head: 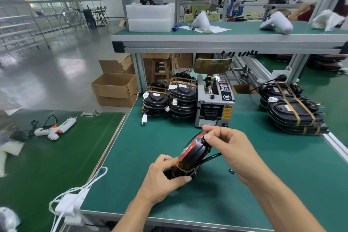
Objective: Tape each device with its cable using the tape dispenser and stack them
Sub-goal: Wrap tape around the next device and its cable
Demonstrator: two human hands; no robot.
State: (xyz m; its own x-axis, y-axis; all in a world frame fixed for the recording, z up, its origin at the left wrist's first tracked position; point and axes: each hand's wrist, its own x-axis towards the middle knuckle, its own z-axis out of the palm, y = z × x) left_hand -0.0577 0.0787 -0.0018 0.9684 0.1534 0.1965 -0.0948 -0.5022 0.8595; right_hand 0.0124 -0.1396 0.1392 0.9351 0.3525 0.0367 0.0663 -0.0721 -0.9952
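My left grip (163, 177) clamps the device (192, 156) bottom, right grip (228, 147) pinches its top edge, tilted above tabletop (244, 184).

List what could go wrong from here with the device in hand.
1. The device is tilted on edge, held by the left hand low and the right hand pinching its top; a weak grip could let it drop onto the green mat.
2. Its loose black cable hangs out and may escape the tape band.
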